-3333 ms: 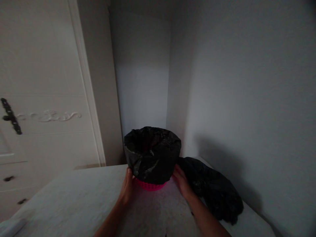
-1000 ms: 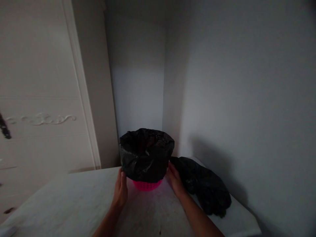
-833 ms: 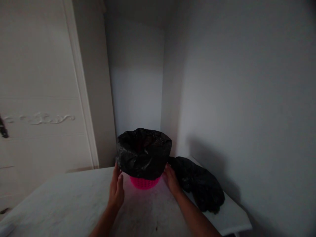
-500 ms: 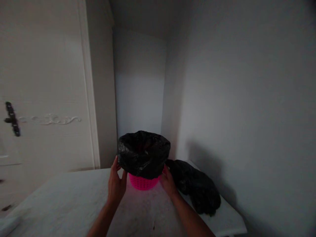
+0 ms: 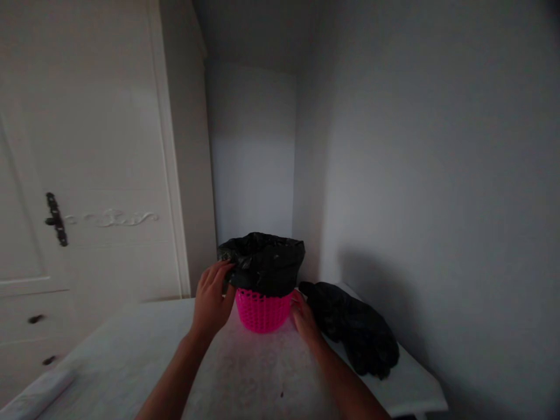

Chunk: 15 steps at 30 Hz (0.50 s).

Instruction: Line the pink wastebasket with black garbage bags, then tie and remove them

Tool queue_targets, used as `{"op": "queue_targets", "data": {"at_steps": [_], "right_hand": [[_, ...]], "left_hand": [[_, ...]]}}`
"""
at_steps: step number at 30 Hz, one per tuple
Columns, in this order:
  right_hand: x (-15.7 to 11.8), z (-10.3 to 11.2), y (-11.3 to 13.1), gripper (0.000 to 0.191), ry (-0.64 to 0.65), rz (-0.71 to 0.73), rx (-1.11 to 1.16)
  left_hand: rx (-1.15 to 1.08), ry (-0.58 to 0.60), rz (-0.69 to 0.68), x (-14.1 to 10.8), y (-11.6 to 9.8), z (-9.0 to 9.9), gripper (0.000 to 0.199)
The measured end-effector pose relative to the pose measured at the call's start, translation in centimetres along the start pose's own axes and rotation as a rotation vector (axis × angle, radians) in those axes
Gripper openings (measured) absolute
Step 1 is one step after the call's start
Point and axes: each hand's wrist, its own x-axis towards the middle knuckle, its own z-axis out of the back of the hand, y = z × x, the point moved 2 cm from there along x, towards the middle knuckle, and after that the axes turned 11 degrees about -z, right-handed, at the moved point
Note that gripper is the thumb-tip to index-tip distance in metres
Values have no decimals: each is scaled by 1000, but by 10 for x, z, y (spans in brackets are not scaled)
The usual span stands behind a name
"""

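Left, far: white cabinet. Left hand: fingers and thumb pinching the left side of the black bag, which drapes over the upright pink basket, mid-counter. Right hand at basket's right side; finger closure cannot be told. Right: crumpled second bag, on counter.

One camera, on the head, looks forward and down over the near table toward the far corner.
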Motion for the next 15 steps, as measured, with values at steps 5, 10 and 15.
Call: {"op": "queue_targets", "data": {"at_steps": [5,10,15], "right_hand": [[1,4,-7,78,-29,-35,19],[-15,1,7,67,-44,32,-38],[-34,-19,58,75,-182,252,-193]], "left_hand": [[37,129,188,35,-8,11,27],[33,185,334,50,-8,10,28],[23,198,379,52,0,7,24]]}}
